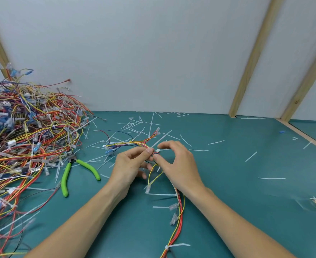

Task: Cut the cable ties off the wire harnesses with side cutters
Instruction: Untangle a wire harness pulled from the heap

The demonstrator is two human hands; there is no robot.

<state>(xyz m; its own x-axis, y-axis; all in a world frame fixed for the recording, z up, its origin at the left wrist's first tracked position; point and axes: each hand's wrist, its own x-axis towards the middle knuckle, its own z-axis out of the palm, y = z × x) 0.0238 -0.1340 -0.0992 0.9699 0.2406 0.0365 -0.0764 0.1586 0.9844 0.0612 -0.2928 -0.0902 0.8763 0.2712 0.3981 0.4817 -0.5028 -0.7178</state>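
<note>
Both forearms reach in from the bottom edge over the teal table [246, 164], which is backed by a white wall panel [153, 53] with bare wooden studs [250, 58]. At far left a big tangled heap of wire harnesses [23, 138] spreads across the table (red, yellow, orange and blue strands with clear connectors). One harness [178, 211] runs from the hands down toward the camera, a white cable tie [169, 246] knotted on it near the bottom edge. Left hand [130, 164] pinches that harness's wires between thumb and fingertips; right hand [177, 162] pinches the same spot, its other fingers arched. Green-handled side cutters [73, 170] lie on the table beside the heap, handles splayed, untouched. Snipped white tie offcuts [146, 127] litter the surface beyond the hands.
</note>
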